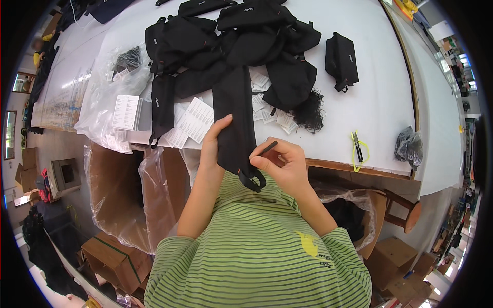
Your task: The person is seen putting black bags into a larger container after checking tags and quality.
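Note:
A long black fabric pouch (233, 123) is held upright at the table's front edge, a loop of black strap (252, 182) at its lower end. My left hand (211, 146) grips its left side, the thumb lying on the front. At its lower right edge, my right hand (283, 163) is closed, with a short black strip (268, 148) pinched between thumb and fingers. Whether that strip is joined to the pouch, I cannot tell. Behind it lies a heap of similar black pouches (192, 43).
Printed white labels (196, 119) and a label stack (127, 113) lie left of the pouch. A tangle of black cords (310, 113), a lone pouch (341, 60) and thread snips (357, 146) on a yellow cord are to the right. Plastic-lined cartons (115, 190) stand below the table edge.

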Tool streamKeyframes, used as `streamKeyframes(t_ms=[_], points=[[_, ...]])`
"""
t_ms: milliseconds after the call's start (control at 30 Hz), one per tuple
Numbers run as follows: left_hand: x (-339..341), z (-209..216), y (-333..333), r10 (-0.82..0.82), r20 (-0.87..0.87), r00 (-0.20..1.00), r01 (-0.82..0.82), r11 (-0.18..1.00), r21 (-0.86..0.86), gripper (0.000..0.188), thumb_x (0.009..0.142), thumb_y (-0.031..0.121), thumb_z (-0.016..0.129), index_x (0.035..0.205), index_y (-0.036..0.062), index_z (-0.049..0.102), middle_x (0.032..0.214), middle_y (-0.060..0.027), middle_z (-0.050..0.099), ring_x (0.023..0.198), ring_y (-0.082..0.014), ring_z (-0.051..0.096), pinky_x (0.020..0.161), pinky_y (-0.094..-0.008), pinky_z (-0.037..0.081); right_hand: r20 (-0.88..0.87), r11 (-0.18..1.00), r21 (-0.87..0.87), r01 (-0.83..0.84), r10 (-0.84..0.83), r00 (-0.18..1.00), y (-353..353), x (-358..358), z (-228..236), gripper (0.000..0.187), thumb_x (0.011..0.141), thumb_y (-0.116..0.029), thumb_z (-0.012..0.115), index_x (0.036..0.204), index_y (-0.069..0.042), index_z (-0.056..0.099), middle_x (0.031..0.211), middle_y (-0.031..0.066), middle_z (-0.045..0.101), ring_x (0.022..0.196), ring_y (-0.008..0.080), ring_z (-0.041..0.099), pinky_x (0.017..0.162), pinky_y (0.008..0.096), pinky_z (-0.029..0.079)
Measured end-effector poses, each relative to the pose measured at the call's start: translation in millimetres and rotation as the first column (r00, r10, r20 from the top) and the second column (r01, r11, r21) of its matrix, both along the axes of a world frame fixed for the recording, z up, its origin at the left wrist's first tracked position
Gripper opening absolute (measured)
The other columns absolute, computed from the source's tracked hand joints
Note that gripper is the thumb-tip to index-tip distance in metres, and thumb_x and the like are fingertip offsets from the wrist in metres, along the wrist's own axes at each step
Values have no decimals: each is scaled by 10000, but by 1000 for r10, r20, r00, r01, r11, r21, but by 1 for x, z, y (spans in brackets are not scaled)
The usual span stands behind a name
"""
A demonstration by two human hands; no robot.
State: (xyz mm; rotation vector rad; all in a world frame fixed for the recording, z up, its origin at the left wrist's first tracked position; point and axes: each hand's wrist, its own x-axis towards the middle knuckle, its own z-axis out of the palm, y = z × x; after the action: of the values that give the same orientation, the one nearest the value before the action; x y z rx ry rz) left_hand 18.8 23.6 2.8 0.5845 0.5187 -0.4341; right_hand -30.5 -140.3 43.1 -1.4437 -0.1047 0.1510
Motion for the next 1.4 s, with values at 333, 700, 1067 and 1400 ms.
streamKeyframes(t_ms=[333,700,1067,1400], points=[[4,-7,7,-8,8,1000,8,996,-90,252,848,197,626,1010,5,631,897,-100,684,746,-208,669,685,-317,565,64,977,-211,-2,16,998,-7,1,8,105,808,-48,699,886,-9,641,834,28,636,581,54,471,516,209,379],[-15,16,-24,206,35,978,-201,973,-113,330,946,267,517,1170,26,545,1145,-107,619,1076,-252,587,963,-409,451,495,771,-527,357,-63,867,12,-5,-8,384,752,-130,730,1123,-87,640,1225,75,589,950,255,636,923,367,467],[-9,10,21,-189,783,593,-546,620,564,429,791,86,705,1190,43,554,1294,-107,489,1202,-221,463,1022,-327,332,138,993,-76,96,-85,987,-23,10,-18,248,770,-18,697,1012,-51,654,1126,51,648,953,125,605,690,208,464],[-14,-9,59,-450,555,700,-400,397,826,183,779,42,695,951,41,635,1126,-94,617,1025,-188,550,905,-307,388,295,954,-267,136,-54,954,-29,8,-37,199,738,44,692,918,-42,684,1095,69,662,878,141,630,702,240,503]])
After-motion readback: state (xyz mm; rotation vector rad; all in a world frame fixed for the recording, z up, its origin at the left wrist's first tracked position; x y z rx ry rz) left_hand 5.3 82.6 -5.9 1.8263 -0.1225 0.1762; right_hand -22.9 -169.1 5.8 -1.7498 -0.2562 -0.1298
